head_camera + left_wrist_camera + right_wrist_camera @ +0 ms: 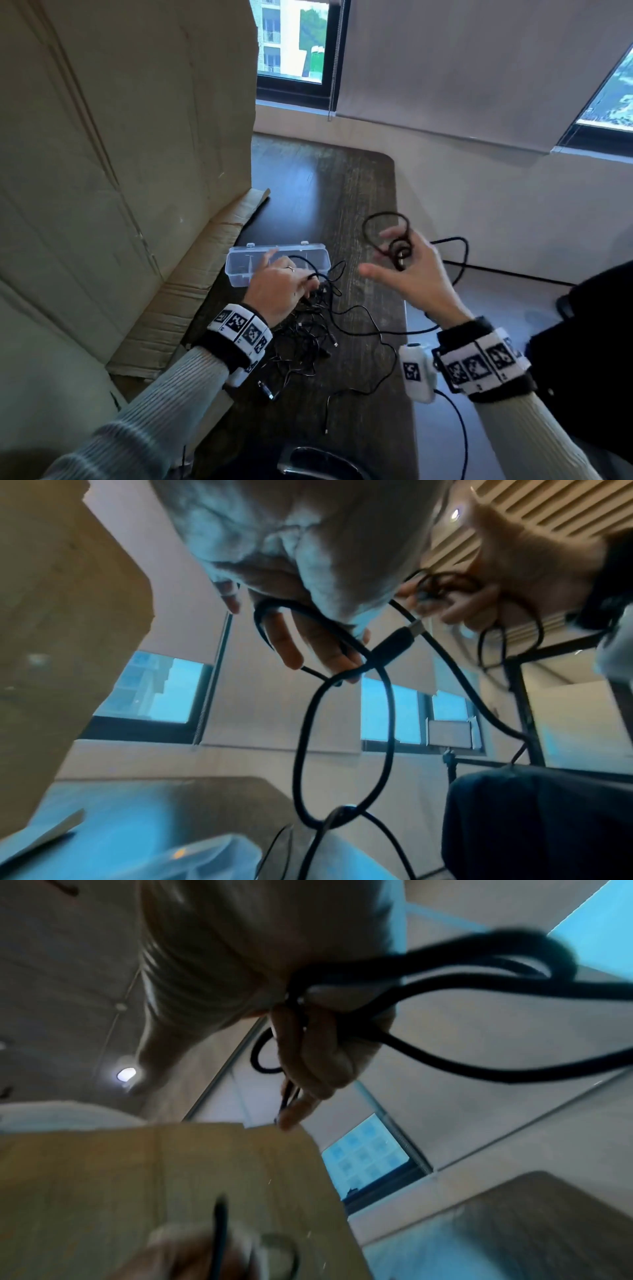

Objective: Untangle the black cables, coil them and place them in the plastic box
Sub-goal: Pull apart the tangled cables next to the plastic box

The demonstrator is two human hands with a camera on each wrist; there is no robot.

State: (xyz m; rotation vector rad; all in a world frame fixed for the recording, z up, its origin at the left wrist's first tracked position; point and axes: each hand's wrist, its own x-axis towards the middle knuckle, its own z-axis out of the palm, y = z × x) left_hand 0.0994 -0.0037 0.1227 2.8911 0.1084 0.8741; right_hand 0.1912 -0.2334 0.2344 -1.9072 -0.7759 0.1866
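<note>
A clear plastic box (pixel 239 270) stands open on the dark wooden table (pixel 342 192). Just in front of it lies a tangle of thin black cables (pixel 308 329). My left hand (pixel 281 291) is low over that tangle, its fingers (pixel 308 647) curled round a loop of black cable (pixel 301 750) next to a USB plug (pixel 394 642). My right hand (pixel 411 270) is raised to the right and grips a partly coiled black cable (pixel 400 251) in its curled fingers (pixel 318 1056). The cable's loops (pixel 445 985) stick out beyond the fist. Its free length (pixel 462 246) trails off the table's right edge.
A tall sheet of cardboard (pixel 120 171) leans along the table's left side, right behind the box. A dark garment or seat (pixel 589 325) is at the right. Loose cable ends (pixel 329 411) reach toward the near table edge. Windows and a wall lie beyond.
</note>
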